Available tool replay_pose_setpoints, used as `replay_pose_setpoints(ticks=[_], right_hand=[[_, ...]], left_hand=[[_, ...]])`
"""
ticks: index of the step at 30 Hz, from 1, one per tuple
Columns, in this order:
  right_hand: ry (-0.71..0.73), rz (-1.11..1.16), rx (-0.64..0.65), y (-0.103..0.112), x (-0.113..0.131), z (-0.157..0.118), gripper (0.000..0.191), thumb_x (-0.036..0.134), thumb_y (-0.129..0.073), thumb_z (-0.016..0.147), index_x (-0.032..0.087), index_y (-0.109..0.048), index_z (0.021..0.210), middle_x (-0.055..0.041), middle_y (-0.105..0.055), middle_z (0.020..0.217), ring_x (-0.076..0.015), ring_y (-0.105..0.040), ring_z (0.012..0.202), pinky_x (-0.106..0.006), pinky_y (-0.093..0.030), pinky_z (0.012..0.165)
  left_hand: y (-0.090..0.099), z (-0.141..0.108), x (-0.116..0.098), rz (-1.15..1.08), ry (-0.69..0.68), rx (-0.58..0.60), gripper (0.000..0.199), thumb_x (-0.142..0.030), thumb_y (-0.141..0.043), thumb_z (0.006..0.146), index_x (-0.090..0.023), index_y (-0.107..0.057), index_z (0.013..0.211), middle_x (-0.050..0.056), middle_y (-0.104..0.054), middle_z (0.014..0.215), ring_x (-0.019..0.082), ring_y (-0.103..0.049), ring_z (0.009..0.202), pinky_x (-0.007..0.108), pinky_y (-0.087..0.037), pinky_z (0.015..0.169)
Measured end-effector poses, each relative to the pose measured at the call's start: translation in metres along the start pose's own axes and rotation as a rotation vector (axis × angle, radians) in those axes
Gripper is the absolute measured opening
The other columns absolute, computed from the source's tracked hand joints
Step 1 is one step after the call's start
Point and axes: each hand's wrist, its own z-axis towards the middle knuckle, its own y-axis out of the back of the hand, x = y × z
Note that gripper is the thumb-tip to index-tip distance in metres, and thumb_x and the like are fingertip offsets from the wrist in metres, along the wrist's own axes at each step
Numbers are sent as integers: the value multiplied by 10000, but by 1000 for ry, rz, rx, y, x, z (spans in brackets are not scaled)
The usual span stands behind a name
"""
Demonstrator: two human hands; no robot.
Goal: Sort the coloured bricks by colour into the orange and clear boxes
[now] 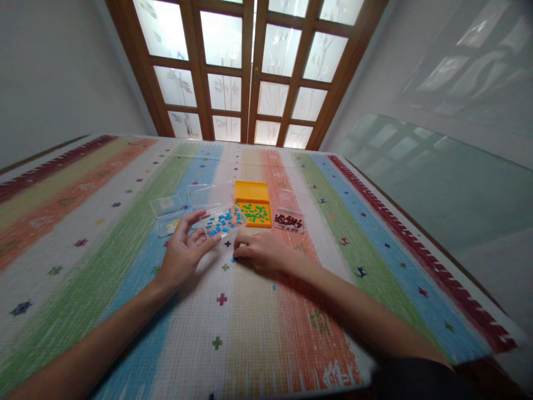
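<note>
My left hand (183, 253) grips the near left corner of a clear plastic box (225, 221) filled with several small blue pieces and tilts it slightly. My right hand (260, 250) rests palm down on the striped mat just in front of that box, its fingertips pinching or touching a tiny blue piece (234, 259) on the mat. Behind the blue box lies an orange box (254, 212) with green pieces, its orange lid open at the back.
A clear box (288, 220) of dark brown pieces sits right of the orange one. Two clear boxes (169, 214) with open lids lie to the left, one holding yellow pieces. A loose blue piece (273, 288) lies on the colourful striped mat (125, 233). Wooden glass doors stand behind.
</note>
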Motion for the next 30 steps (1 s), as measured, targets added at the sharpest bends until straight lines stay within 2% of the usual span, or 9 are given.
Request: replay_pose_setpoints(ticks=[7,13,20,26,30], right_hand=[[-6,-66,-4,-8,-1,-1,180,161,-581,1016,179,-744,1090,-89,-712,1084,-161,-575,812,-287,-384,666],[-57,-81,-16,-9,-3,0,155,172,-565,1032,163,-718,1011,-76,-713,997,-161,-568,795,-285,-390,675],[-82,70,19,2,-5,0,136,183,-604,1006,168,-738,985,-101,-707,1063,-175,-607,890,-282,-456,744],[-219,172,30,4,-1,1,109,170,-642,982,163,-743,1023,-108,-720,1159,-180,-636,970,-285,-489,806],[-220,201,49,7,4,2,133,204,-625,1012,165,-750,1033,-102,-720,1192,-175,-635,1026,-287,-488,871]], left_hand=[[-1,0,-1,-16,24,7,622,-361,-872,722,-240,-568,1251,136,-627,1420,282,-740,1139,497,-606,1046],[-1,0,-1,-26,32,5,633,-364,-880,712,-238,-567,1248,136,-623,1425,285,-740,1141,505,-598,1061],[0,0,-1,-21,20,0,620,-374,-890,721,-245,-576,1240,134,-631,1417,285,-742,1127,507,-608,1048],[0,0,-2,-4,11,-3,600,-361,-882,729,-249,-587,1239,122,-644,1400,293,-736,1144,488,-624,1019],[0,-1,-1,-10,20,-9,616,-379,-877,738,-246,-573,1257,130,-612,1443,286,-733,1156,499,-600,1055]])
